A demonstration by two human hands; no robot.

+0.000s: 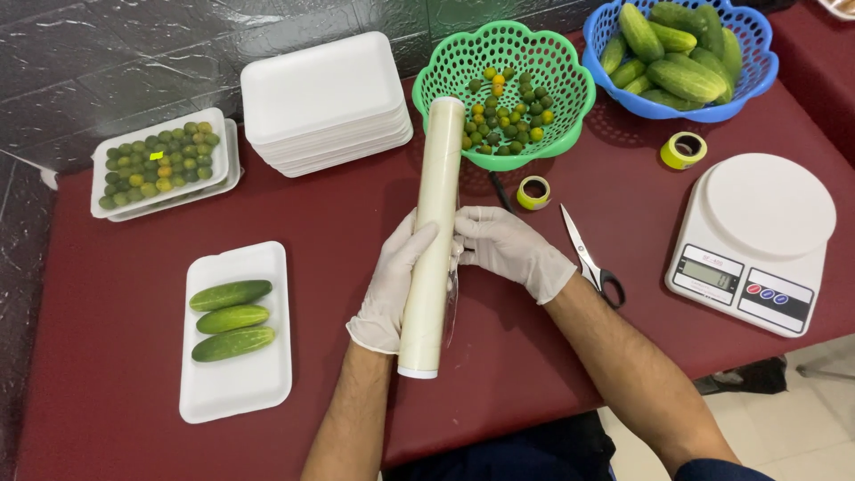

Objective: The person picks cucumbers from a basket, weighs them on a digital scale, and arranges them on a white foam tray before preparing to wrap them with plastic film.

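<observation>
- Far left, a tray of small limes is seen; nearer, three cucumbers lie on a foam tray.
- The film roll is held at mid-table, its far end by the green basket.
- The left hand is wrapped around its middle.
- The right hand is pinched on the loose film edge.
- The roll is judged stiff, light; the film clingy, easily torn.

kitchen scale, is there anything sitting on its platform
No, the white kitchen scale has a bare round platform, with the scissors lying on the table beside it.
</observation>
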